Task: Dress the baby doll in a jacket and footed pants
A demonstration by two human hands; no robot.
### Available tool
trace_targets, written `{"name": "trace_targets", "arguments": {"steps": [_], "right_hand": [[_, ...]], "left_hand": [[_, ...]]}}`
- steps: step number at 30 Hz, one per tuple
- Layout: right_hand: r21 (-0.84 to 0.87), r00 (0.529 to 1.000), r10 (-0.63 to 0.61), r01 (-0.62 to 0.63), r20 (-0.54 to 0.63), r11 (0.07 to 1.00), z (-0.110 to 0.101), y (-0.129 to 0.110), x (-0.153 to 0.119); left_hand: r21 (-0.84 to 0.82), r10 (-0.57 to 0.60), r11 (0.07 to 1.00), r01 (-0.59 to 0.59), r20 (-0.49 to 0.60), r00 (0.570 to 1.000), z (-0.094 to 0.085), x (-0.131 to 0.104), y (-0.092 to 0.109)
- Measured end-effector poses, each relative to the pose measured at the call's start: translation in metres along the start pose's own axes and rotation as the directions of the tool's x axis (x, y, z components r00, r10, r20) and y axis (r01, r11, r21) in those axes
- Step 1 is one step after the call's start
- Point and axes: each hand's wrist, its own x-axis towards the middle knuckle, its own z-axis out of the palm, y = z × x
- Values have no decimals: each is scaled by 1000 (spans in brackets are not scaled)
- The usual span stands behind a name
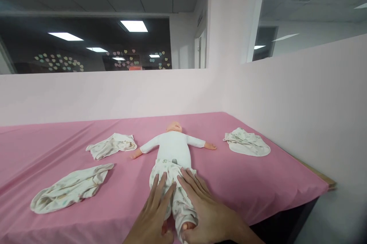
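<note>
Our left hand (150, 213) and right hand (208, 211) reach over the table (229, 183)'s near edge. Slightly spread, their fingers (188, 188) touch the doll (174, 146)'s pants (163, 167).

No text, label or number can be read; the small red panel (135, 68) in the window (157, 37) is blurred.

Doll (174, 146) and right garment (248, 143) bound seemingly passable room.

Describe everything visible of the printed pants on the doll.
The printed pants are off-white, soft-looking cloth with small motifs, rumpled, on the white-bodied doll lying on pink cloth. Their legs point toward the camera. The left hand and right hand rest outstretched on them, partly hiding the legs.
</note>
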Motion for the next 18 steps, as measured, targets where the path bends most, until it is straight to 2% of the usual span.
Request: {"name": "trace_targets", "arguments": {"steps": [4, 6, 10, 15, 18], "right_hand": [[35, 999, 40, -39, -8, 999, -4, 2, 0], [55, 998, 55, -55, -5, 997, -5, 2, 0], [92, 997, 65, -67, 31, 993, -4, 6, -2], [144, 991, 132, -135, 35, 980, -1, 25, -4], [162, 978, 205, -208, 30, 965, 0, 34, -3]], "left_hand": [[-69, -41, 996, 48, 109, 993, -18, 4, -3], [-84, -1, 996, 11, 126, 992, -20, 2, -7], [-51, 75, 996, -72, 75, 994, -11, -7, -14], [0, 25, 1000, -25, -5, 1000, -7, -15, -16], [1, 19, 1000, -19, -6, 1000, -7, -15, -17]]}}
